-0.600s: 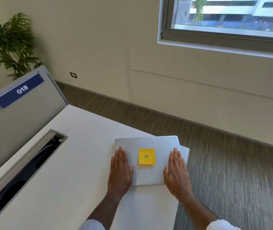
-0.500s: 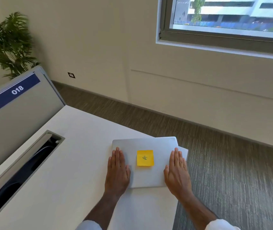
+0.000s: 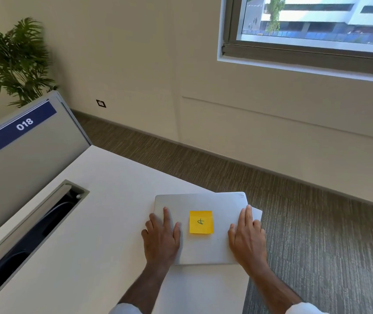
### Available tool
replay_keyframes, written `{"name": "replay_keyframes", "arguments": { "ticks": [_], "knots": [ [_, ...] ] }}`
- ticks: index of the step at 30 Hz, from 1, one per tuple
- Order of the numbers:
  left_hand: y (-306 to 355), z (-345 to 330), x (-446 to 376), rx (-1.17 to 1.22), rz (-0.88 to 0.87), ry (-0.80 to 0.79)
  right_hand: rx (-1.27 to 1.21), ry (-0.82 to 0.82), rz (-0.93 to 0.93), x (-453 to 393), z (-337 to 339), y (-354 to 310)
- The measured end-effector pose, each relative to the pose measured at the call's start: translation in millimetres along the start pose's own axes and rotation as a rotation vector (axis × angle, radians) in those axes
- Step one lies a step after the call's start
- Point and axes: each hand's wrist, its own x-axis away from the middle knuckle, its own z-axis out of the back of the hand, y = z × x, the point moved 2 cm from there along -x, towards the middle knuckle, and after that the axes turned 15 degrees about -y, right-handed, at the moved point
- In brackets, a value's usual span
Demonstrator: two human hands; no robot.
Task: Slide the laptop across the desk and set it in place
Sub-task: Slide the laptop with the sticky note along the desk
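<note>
A closed silver laptop [image 3: 203, 202] lies flat near the right corner of the white desk [image 3: 104, 223], its far right corner reaching past the desk edge. A yellow sticky note [image 3: 201, 222] is stuck in the middle of its lid. My left hand [image 3: 161, 239] holds the laptop's left side, one finger stretched onto the lid and the others bent at the edge. My right hand [image 3: 247, 239] holds the right side, fingers lying over that edge.
A long cable slot [image 3: 33, 225] is cut into the desk at the left. Behind it stands a grey partition [image 3: 29, 164] with a blue "018" label [image 3: 23, 124] and a plant [image 3: 11, 57]. Carpeted floor [image 3: 316, 223] drops away right of the desk.
Both hands lay flat on the lid with fingers together; now the fingers are bent over the laptop's side edges. The laptop has barely shifted.
</note>
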Motion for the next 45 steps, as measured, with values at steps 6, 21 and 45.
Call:
{"name": "replay_keyframes", "arguments": {
  "ticks": [6, 21, 45],
  "knots": [
    [1, 2, -1, 0.031, 0.019, 0.006, 0.016, 0.004, -0.009, -1, -1, 3],
    [-7, 5, -13, 0.383, 0.073, 0.001, -0.198, 0.03, -0.083, -2, 4, -3],
    [-18, 19, 5, 0.587, 0.033, 0.01, -0.361, 0.065, -0.09, 18, 12, -3]
  ]
}}
